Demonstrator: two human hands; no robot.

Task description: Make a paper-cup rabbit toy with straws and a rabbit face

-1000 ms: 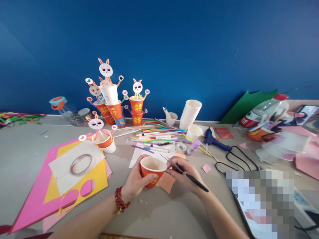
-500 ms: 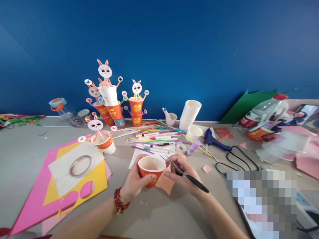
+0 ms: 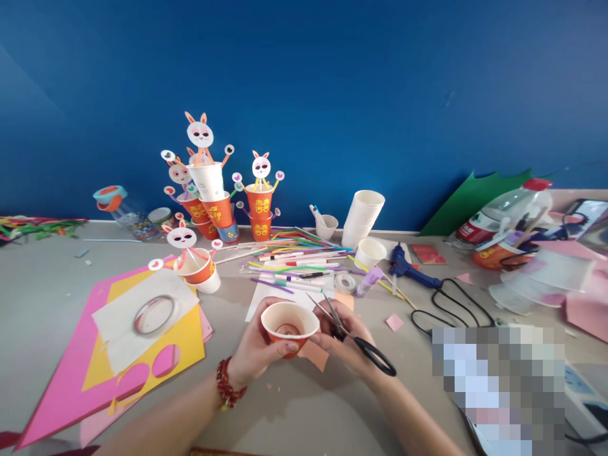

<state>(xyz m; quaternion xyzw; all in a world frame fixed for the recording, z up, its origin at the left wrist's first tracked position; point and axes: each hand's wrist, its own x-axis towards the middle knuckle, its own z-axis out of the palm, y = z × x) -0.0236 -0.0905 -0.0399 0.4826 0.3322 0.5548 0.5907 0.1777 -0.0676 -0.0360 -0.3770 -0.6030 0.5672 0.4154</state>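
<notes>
In the head view, my left hand (image 3: 256, 351) is wrapped round a red paper cup (image 3: 287, 324), its thumb across the near side. The cup's mouth tips towards me, so the white inside shows. My right hand (image 3: 356, 354) grips scissors (image 3: 375, 356) with black handles. Their blades are spread and point away to the left, just right of the cup's rim. My right thumb reaches the cup's right side. Beneath the hands lies an orange paper sheet (image 3: 315, 356), partly hidden.
Rabbit-decorated cups (image 3: 260, 206) stand at the back left. Several markers and pipe cleaners (image 3: 289, 263) cover the middle. A blue glue gun (image 3: 411, 271) with a black cord lies at right. Coloured sheets (image 3: 71, 367) bear a tape roll (image 3: 137, 322) at left; a white cup stack (image 3: 363, 218) stands behind.
The cup has tilted further towards me, showing more of its inside. The scissors' blades have spread wider and turned, and my right thumb has moved in to the cup.
</notes>
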